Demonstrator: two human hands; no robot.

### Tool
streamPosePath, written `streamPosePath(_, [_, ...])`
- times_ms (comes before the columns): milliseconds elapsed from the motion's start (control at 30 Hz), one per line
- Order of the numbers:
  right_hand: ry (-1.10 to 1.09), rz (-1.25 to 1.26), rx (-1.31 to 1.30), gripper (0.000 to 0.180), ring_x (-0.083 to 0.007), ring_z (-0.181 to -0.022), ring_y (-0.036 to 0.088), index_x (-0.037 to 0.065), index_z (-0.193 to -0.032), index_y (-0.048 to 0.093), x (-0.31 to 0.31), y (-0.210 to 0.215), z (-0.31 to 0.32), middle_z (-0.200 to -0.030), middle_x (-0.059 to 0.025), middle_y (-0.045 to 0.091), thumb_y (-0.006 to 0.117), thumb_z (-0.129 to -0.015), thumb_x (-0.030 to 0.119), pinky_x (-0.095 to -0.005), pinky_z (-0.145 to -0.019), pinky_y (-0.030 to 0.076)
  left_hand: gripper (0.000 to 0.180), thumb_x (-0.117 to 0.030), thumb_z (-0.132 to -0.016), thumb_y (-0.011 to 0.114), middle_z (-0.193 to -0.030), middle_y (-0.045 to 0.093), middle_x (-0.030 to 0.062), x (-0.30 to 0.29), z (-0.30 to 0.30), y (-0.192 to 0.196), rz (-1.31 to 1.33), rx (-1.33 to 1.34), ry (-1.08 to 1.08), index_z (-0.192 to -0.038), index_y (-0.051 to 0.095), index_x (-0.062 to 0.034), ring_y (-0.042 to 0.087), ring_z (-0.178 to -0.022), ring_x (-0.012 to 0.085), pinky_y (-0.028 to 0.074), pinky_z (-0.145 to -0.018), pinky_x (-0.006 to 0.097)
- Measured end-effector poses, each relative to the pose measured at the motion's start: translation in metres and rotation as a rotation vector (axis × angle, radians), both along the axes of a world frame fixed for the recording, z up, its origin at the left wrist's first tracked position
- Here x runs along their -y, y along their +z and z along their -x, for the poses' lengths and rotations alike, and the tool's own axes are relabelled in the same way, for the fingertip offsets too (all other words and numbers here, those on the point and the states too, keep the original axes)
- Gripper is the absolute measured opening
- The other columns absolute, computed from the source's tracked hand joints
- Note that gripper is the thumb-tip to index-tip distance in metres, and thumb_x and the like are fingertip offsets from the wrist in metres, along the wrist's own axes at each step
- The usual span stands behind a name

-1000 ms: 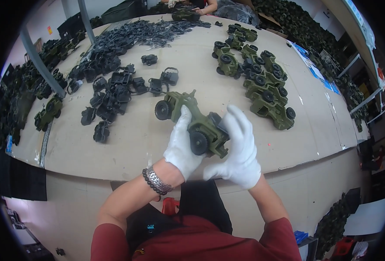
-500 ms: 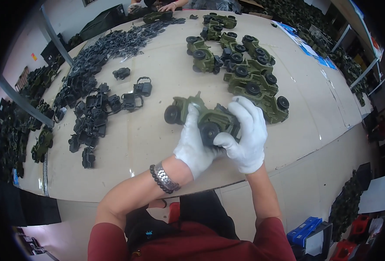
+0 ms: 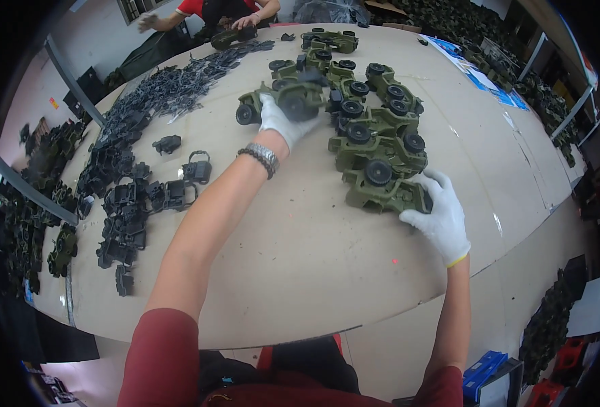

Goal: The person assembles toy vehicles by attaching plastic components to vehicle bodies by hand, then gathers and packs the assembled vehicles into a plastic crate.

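- Plainly closed around a green toy vehicle in the head view: left hand, with thumb across the near side and the other fingers largely hidden.
- Held lengthwise, roughly left to right, beyond the left wrist and just left of the green vehicle cluster; contact with cluster or table: cannot tell.
- Half curled, with thumb near and fingers far, about the right end of the cluster's nearest vehicle: right hand; firm grasp or mere touch: cannot tell.
- Lying leftward from these fingers: same nearest vehicle, long axis left to right, right end slanted nearward, one wheel uppermost.
- Closer to that vehicle: right hand; farther off, toward the far left: left hand with its load.
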State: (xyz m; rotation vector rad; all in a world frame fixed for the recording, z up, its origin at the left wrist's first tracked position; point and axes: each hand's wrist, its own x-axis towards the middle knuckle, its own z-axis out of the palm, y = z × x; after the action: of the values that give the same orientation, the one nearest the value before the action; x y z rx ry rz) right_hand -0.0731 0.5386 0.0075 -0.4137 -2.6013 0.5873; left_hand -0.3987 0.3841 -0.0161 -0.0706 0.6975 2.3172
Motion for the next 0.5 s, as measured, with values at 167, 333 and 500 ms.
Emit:
streamPosePath(167, [-0.040, -0.032, -0.058, 0.051, -0.0365, -0.115, 0.057, 0.006, -0.111, 0.067, 0.011, -0.006, 0.000, -0.132, -0.0166, 0.056, 0.086, -0.065, 0.020, -0.0431, -0.095, 0.049, 0.086, -0.080, -0.092, 0.035, -0.155, 0.042, 0.0109, -0.037, 0.089, 0.010, -0.055, -0.066, 0.216, -0.151, 0.039, -0.0177, 0.037, -0.143, 0.0349, 0.024, -0.119, 0.059])
streamPosePath(333, [-0.095, 0.059, -0.083, 0.045, -0.0347, -0.111, 0.059, 0.005, -0.105, 0.067, 0.006, -0.009, 0.005, -0.130, -0.0159, 0.057, 0.085, -0.065, 0.017, -0.0417, -0.091, 0.051, 0.096, -0.081, -0.090, 0.038, -0.157, 0.041, 0.0108, -0.056, 0.116, 0.018, 0.475, -0.210, 0.273, -0.155, 0.033, -0.0108, 0.041, -0.141, 0.0285, 0.033, -0.117, 0.042])
streamPosePath(500, [-0.098, 0.110, -0.116, 0.044, -0.0338, -0.106, 0.060, 0.005, -0.105, 0.066, 0.000, -0.013, 0.004, -0.129, -0.0156, 0.057, 0.084, -0.066, 0.016, -0.0411, -0.088, 0.052, 0.067, -0.060, -0.093, 0.062, -0.126, 0.065, 0.0099, -0.076, 0.043, -0.007, 0.921, -1.375, 0.392, -0.135, 0.060, -0.0073, 0.063, -0.111, 0.0259, 0.050, -0.094, 0.035])
